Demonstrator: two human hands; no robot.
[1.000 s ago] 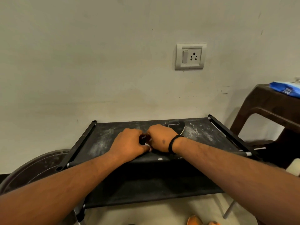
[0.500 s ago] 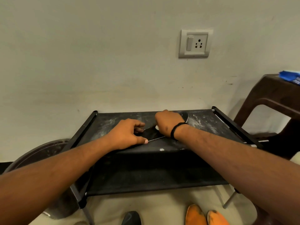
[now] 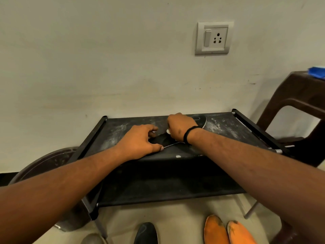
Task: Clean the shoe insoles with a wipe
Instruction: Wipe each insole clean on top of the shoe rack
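A dark shoe insole [image 3: 162, 140] lies flat on the dusty black fabric shelf [image 3: 121, 131], running from near centre toward the back right, where its rounded end [image 3: 200, 119] shows. My left hand [image 3: 140, 141] presses down on its near end, fingers spread over it. My right hand [image 3: 181, 127], with a black band at the wrist, is curled over the insole's middle, gripping a small white wipe [image 3: 168, 132] that barely peeks out under the fingers.
The shelf stands against a pale wall with a switch socket [image 3: 213, 38]. A brown plastic stool [image 3: 299, 103] with a blue pack [image 3: 317, 72] is at right. A round metal tub [image 3: 44, 166] sits left. An orange shoe pair [image 3: 228, 229] and a dark shoe [image 3: 146, 233] lie on the floor.
My right hand slid with the wipe away from the left hand, toward the back right along the insole. My left hand stayed pressing the near end. The view tipped downward.
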